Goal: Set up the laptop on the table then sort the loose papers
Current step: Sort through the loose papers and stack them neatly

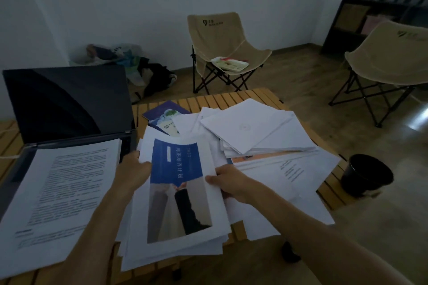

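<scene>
Papers (pixel 178 192), flat white rectangular sheets, pinched by left hand (pixel 134 169) and right hand (pixel 228 180)

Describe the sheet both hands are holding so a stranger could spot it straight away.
Start at the open laptop on the slatted wooden table; just right of it lies a spread of loose papers. The blue-cover sheet tops the near stack, held between left hand and right hand. Its neighbours are mostly white.
</scene>
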The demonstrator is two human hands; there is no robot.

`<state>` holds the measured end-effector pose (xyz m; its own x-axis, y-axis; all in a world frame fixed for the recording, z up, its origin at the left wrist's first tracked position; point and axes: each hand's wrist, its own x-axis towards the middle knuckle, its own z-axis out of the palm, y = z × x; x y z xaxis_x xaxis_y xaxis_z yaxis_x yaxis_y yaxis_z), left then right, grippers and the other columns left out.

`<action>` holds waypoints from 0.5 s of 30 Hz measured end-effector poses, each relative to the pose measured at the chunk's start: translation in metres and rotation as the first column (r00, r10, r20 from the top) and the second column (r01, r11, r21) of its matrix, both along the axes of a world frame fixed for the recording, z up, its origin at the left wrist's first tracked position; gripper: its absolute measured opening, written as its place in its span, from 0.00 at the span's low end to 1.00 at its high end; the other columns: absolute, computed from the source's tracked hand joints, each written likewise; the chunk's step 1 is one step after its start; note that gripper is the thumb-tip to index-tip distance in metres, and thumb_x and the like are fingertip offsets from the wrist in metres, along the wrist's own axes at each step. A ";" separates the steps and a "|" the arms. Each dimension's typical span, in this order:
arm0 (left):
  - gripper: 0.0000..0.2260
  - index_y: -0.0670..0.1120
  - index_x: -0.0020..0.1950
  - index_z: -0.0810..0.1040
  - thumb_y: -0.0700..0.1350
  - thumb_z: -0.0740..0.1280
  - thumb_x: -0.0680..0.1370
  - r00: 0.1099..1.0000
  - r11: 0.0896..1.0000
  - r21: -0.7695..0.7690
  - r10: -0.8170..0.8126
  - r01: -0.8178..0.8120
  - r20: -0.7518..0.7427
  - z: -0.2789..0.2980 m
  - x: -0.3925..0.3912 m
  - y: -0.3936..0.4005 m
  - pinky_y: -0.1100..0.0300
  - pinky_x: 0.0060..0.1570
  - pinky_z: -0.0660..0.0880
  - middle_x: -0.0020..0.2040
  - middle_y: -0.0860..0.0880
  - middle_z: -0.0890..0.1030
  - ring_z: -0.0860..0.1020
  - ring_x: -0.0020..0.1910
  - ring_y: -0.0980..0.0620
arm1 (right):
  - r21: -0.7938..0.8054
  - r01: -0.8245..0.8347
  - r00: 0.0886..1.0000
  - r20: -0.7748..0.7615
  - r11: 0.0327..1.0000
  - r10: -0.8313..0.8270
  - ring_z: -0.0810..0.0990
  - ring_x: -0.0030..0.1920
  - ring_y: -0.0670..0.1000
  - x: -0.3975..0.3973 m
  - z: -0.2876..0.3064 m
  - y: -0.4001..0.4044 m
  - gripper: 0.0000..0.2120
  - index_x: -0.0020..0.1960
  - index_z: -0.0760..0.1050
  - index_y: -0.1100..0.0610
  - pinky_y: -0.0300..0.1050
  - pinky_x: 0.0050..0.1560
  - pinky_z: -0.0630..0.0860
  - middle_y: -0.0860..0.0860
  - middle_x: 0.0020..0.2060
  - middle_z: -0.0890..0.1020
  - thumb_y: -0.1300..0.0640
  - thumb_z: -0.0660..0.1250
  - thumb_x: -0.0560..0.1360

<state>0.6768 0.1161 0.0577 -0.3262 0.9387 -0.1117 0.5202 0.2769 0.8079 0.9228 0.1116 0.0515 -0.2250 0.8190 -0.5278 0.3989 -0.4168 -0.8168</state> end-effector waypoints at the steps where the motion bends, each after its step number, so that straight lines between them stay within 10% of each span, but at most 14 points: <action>1: 0.08 0.43 0.56 0.73 0.37 0.63 0.77 0.998 1.000 -0.025 0.005 -0.006 -0.070 -0.006 -0.001 0.000 0.60 0.35 0.68 0.53 0.42 0.79 0.74 0.40 0.51 | -0.007 -0.053 0.996 0.066 0.999 0.053 0.84 0.46 0.53 0.003 -0.002 0.003 0.13 0.58 0.78 0.63 0.45 0.41 0.82 0.57 0.51 0.84 0.53 0.65 0.81; 4: 0.23 0.42 0.68 0.65 0.39 0.66 0.75 0.945 0.999 -0.021 0.033 -0.042 -0.324 -0.023 0.004 0.003 0.48 0.47 0.77 0.58 0.39 0.75 0.76 0.51 0.41 | 0.216 -0.099 0.912 0.410 0.971 0.002 0.83 0.35 0.53 0.020 -0.002 0.020 0.16 0.42 0.79 0.60 0.43 0.37 0.79 0.54 0.35 0.82 0.49 0.64 0.81; 7: 0.25 0.44 0.73 0.65 0.44 0.66 0.77 0.812 0.995 0.048 -0.048 0.092 -0.582 -0.028 0.027 0.005 0.43 0.64 0.70 0.69 0.40 0.70 0.70 0.66 0.40 | 0.544 -0.150 0.696 0.651 0.825 -0.303 0.79 0.55 0.56 0.048 -0.004 0.048 0.10 0.52 0.78 0.55 0.48 0.52 0.75 0.54 0.51 0.80 0.49 0.65 0.78; 10: 0.22 0.46 0.73 0.67 0.50 0.62 0.80 0.763 0.971 0.001 -0.187 0.238 -0.618 -0.044 0.044 0.007 0.47 0.72 0.62 0.74 0.45 0.67 0.66 0.72 0.45 | 0.431 -0.364 0.564 0.808 0.826 -0.174 0.68 0.70 0.57 0.072 -0.016 0.067 0.22 0.68 0.70 0.56 0.54 0.69 0.65 0.54 0.69 0.70 0.45 0.64 0.79; 15: 0.21 0.47 0.74 0.65 0.53 0.55 0.83 0.726 0.969 -0.055 -0.216 0.239 -0.652 -0.065 0.051 0.004 0.49 0.74 0.57 0.75 0.47 0.66 0.62 0.74 0.47 | 0.416 -0.572 0.405 0.893 0.707 -0.197 0.80 0.55 0.56 0.089 -0.023 0.072 0.08 0.57 0.75 0.56 0.46 0.52 0.72 0.53 0.55 0.81 0.59 0.59 0.81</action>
